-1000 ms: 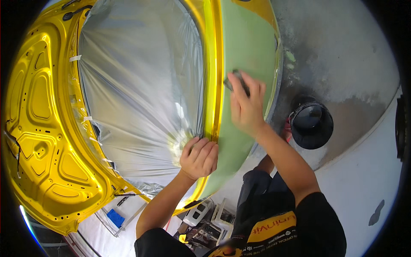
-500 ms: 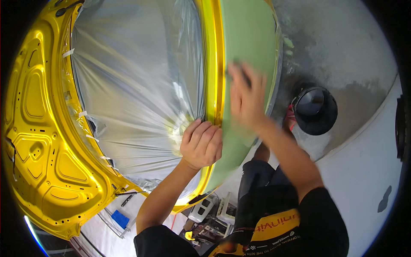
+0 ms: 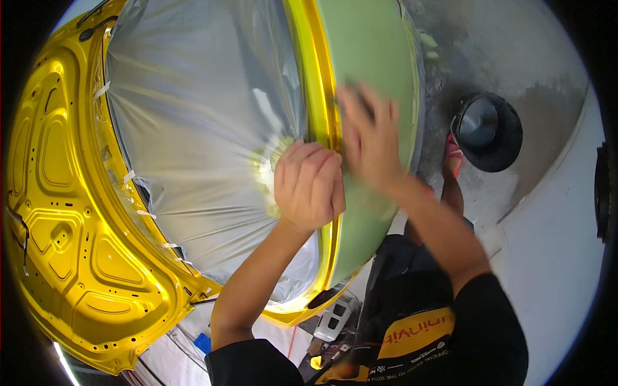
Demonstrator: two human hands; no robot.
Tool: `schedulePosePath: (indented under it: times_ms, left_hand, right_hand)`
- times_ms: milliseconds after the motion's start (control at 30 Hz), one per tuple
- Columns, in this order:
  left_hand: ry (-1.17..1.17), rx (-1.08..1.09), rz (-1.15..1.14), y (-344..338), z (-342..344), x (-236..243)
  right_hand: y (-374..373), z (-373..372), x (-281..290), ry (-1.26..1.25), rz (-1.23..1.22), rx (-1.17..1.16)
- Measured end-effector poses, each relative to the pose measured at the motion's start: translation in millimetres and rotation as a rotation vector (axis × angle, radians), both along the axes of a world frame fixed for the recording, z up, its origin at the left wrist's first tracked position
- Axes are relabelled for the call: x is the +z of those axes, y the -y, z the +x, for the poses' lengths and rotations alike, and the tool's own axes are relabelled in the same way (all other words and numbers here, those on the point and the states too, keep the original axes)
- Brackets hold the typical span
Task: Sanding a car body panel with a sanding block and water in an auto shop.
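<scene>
My left hand (image 3: 309,183) is closed at the yellow edge (image 3: 327,96) of a car body, its fingers curled over where the edge meets a clear plastic masking sheet (image 3: 187,116). To its right, my right hand (image 3: 373,138) is smeared by motion over a matte green curved panel (image 3: 376,45). Something dark shows between its bent fingers, too blurred to name. The palm side of both hands is hidden.
A raised yellow panel with cut-outs (image 3: 64,231) stands at the left. A black bucket (image 3: 487,132) sits on the grey floor at the right, near a foot in a red sandal (image 3: 453,154). Below the car lie a white boxy thing (image 3: 335,320) and assorted gear.
My view has shifted, so the car and bucket sit higher in it. My left hand keeps its place on the edge, while my blurred right hand has moved nearer along the green panel.
</scene>
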State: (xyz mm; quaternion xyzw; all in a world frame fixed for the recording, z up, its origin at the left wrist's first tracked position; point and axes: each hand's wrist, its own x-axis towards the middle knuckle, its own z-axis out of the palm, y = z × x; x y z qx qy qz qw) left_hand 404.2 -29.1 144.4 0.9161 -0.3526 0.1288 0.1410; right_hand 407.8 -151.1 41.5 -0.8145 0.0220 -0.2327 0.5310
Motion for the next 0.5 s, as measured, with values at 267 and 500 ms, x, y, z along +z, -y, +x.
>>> schedulePosePath:
  times_ms: [267,500]
  left_hand:
    - [0.045,-0.052,-0.081,9.1,9.8,-10.4]
    - [0.061,-0.009,-0.05,1.8,8.4,-6.2]
  right_hand:
    - [20.2,103.9,-12.9,-0.053,0.007,-0.088]
    - [-50.9,-177.4,4.9,-0.157,0.074,-0.004]
